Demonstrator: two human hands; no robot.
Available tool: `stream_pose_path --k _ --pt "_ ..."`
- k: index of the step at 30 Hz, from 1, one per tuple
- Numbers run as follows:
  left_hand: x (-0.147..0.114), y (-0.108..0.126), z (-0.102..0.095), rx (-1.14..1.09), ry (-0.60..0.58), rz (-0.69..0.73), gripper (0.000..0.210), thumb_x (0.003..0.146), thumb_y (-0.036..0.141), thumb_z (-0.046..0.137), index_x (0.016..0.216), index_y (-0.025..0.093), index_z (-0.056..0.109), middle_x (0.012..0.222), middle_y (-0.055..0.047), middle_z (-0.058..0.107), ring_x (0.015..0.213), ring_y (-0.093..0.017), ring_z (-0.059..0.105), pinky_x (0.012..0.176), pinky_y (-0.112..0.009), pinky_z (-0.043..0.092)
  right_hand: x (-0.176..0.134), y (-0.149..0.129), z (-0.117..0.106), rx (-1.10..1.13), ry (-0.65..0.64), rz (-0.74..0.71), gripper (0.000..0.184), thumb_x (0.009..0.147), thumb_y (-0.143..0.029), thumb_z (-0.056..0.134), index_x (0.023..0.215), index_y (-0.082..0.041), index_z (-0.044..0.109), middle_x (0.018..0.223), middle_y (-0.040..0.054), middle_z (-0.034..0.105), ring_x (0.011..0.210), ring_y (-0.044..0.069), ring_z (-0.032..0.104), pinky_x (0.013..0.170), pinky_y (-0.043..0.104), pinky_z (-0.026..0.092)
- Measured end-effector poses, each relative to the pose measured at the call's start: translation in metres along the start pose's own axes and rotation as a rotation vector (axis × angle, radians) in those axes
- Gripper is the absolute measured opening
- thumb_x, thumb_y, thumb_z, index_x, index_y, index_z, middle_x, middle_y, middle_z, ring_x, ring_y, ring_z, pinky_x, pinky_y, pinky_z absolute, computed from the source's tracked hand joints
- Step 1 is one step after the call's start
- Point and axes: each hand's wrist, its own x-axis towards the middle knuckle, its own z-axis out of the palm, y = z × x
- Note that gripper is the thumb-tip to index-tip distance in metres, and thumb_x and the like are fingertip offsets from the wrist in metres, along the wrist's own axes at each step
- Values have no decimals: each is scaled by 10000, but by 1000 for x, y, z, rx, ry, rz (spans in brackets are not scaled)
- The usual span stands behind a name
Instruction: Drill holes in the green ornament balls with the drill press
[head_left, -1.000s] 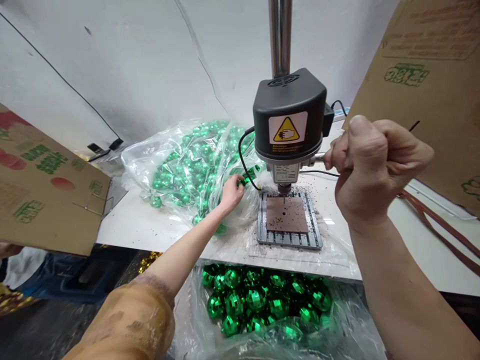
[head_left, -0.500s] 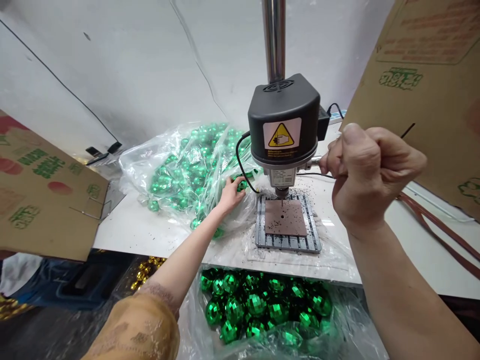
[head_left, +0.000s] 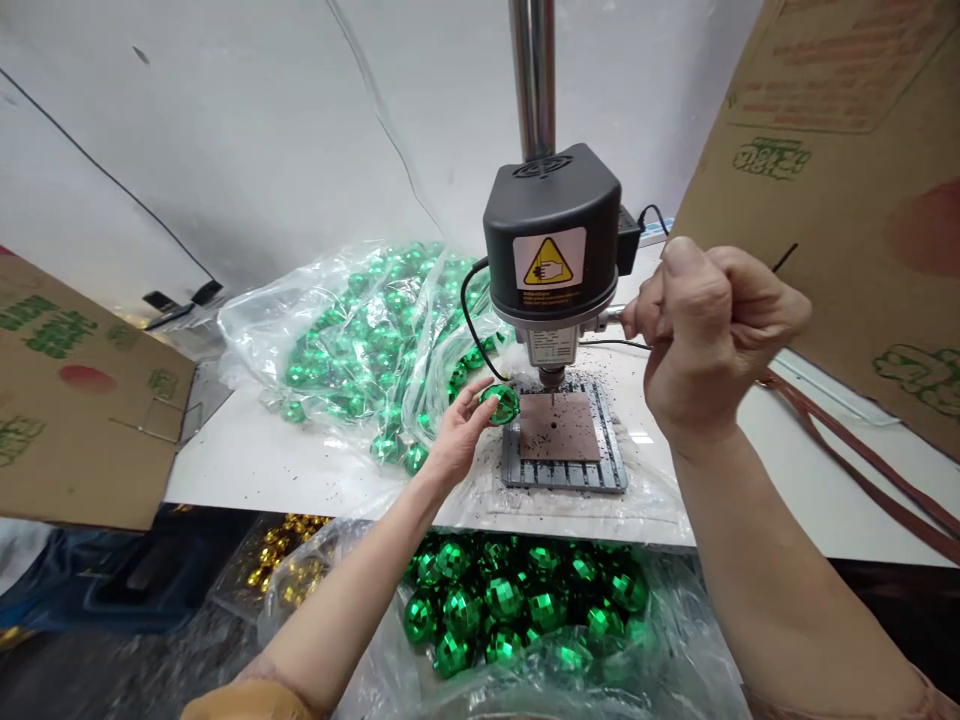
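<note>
Between the thumb and fingers of my left hand (head_left: 463, 432) is a shiny green faceted ball (head_left: 500, 404), held at the left edge of the drill press base (head_left: 611, 470). My right hand (head_left: 716, 335) is closed in a fist around the feed lever (head_left: 611, 316) on the right side of the black drill press (head_left: 553, 235). The drill bit (head_left: 553, 397) points down over a brown square board (head_left: 574, 445) with a dark hole in it. Dark shavings are scattered over the board and base. A clear plastic bag (head_left: 251, 315) of green balls lies behind my left hand.
Below the table edge, another plastic bag (head_left: 675, 640) holds green balls (head_left: 504, 595). Gold balls (head_left: 281, 545) sit lower left. Cardboard boxes stand left (head_left: 82, 440) and right (head_left: 832, 220). A brown strap (head_left: 832, 430) lies on the white table (head_left: 232, 460) at right.
My left hand has come out of the bag with a green ball, moving toward the drill press base. My right hand stays on the lever. The view has shifted slightly.
</note>
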Motion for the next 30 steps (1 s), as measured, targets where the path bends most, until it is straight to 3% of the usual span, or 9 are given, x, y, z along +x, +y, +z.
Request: stream_pose_path --k 5,12,21,30 --pt "10 -22 21 64 -48 68 561 733 428 845 1203 197 644 1012 -52 727 935 -178 660 885 -320 497 -1 0 -1 -61 -14 55 488 895 -329 609 514 -207 330 462 -42 319 440 68 332 458 313 269" --pt "26 -43 26 326 -187 215 605 757 385 829 1290 195 614 1207 -111 696 1084 -256 656 982 -403 502 -2 -4 -1 -60 -34 69 481 910 -332 594 527 -195 338 476 -41 315 454 62 344 491 302 270" --pt "27 -43 28 545 -213 389 518 755 303 811 1232 216 627 1201 -102 678 1131 -275 623 1011 -438 480 -2 -3 -1 -103 -53 24 481 932 -354 558 551 -199 309 511 -47 295 470 46 315 490 275 282" --pt "18 -45 28 498 -238 358 516 795 293 767 1274 215 591 1215 -99 670 1152 -258 624 1038 -420 461 -2 -1 -1 -127 -53 46 481 934 -376 549 557 -203 305 520 -49 286 473 40 316 476 262 300"
